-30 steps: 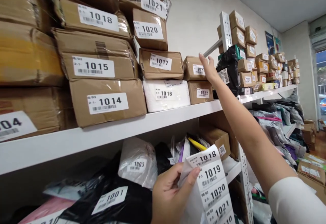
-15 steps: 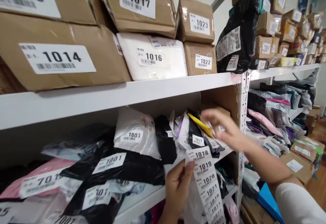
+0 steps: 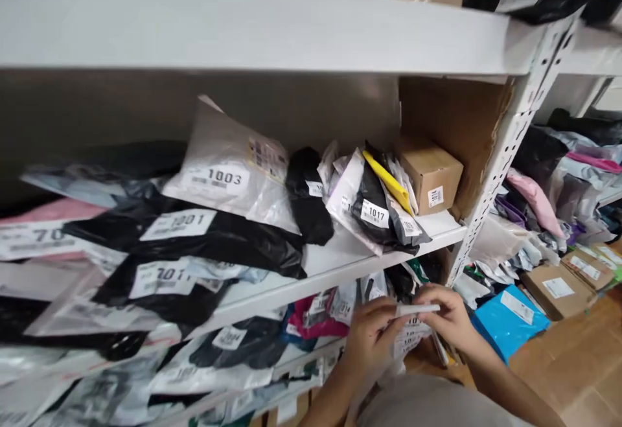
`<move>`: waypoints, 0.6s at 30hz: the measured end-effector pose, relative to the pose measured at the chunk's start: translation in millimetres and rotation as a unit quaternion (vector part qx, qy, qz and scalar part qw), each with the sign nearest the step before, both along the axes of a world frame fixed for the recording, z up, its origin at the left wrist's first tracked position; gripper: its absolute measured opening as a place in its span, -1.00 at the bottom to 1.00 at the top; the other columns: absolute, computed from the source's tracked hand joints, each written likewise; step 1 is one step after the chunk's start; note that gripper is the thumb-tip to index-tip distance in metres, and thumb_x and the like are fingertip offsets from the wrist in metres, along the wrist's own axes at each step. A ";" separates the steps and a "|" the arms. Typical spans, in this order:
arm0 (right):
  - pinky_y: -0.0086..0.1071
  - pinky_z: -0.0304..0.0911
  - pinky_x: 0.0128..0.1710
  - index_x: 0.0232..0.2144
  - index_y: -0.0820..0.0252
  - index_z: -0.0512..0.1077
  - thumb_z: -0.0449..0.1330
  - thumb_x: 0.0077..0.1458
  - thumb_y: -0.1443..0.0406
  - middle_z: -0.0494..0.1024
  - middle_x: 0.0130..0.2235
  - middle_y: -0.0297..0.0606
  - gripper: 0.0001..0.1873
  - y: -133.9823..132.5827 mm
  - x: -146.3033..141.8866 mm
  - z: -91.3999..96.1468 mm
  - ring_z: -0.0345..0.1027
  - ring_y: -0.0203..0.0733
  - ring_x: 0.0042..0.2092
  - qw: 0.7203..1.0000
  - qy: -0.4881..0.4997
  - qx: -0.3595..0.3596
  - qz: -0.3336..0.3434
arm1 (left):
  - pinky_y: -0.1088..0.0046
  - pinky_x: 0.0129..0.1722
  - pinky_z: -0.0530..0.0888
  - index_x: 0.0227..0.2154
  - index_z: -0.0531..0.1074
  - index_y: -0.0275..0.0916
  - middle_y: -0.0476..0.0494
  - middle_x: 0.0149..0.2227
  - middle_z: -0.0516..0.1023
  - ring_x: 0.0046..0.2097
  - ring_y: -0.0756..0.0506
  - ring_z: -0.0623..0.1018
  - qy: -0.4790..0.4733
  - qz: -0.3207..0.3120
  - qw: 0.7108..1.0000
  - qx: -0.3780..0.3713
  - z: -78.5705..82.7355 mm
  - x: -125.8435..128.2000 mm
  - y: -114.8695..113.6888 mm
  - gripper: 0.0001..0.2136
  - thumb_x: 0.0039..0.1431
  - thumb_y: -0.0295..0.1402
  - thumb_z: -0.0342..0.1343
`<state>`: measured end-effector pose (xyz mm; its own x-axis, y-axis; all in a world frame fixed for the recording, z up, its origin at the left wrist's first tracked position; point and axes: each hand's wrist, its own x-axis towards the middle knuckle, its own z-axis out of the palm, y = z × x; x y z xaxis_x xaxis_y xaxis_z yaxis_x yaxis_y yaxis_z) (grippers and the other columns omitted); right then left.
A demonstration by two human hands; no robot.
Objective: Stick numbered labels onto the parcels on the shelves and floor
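Here's the label strip (image 3: 412,337), out in front of the shelving, its top edge pinched flat between your two hands, printed numbers hanging below! Your left hand (image 3: 370,331) has thumb and fingers closed narrowly on one end; your right hand (image 3: 449,318) nips the other, fingertips close together. Just above, on the shelf (image 3: 343,278), a black packet (image 3: 372,194) reads 1017, beside a yellow packet (image 3: 389,177) and a cardboard box (image 3: 444,171). Down right, a blue parcel (image 3: 505,330)!
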<state>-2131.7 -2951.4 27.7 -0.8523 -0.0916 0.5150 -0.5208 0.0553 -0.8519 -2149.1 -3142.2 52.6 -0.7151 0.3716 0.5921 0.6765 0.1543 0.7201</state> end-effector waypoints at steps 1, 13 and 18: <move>-0.34 0.31 -0.36 -0.46 0.12 0.55 0.33 0.14 0.06 0.52 -0.45 -0.25 -0.71 8.1 4.2 -13.9 0.38 -0.19 -0.38 1.000 -0.024 0.003 0.010 | 0.49 -0.42 0.45 -0.50 0.60 -0.20 -0.11 -0.53 0.59 -0.48 -0.05 0.55 -0.024 -0.015 0.999 -0.025 -14.2 2.3 5.0 -0.69 0.31 -0.24 0.11; -0.30 0.35 -0.28 -0.24 0.16 0.56 0.30 0.10 -0.09 0.58 -0.35 -0.24 -0.55 100.7 -18.1 -107.0 0.40 -0.20 -0.36 0.919 -0.361 -0.019 0.158 | 0.27 -0.11 0.57 -0.16 0.58 -0.21 -0.23 -0.14 0.70 -0.12 -0.22 0.67 -0.252 0.306 0.893 -0.213 -133.3 -18.5 19.2 -0.73 0.27 -0.35 -0.03; -0.37 0.23 -0.35 -0.34 0.19 0.51 0.37 -0.01 -0.02 0.49 -0.43 -0.35 -0.59 99.4 -36.3 -149.8 0.28 -0.28 -0.40 0.889 -0.410 0.026 0.204 | 0.09 -0.03 0.52 -0.13 0.61 -0.24 -0.35 -0.08 0.66 -0.01 -0.32 0.58 -0.163 0.264 0.849 -0.429 -116.1 -58.2 36.1 -0.71 0.26 -0.48 -0.01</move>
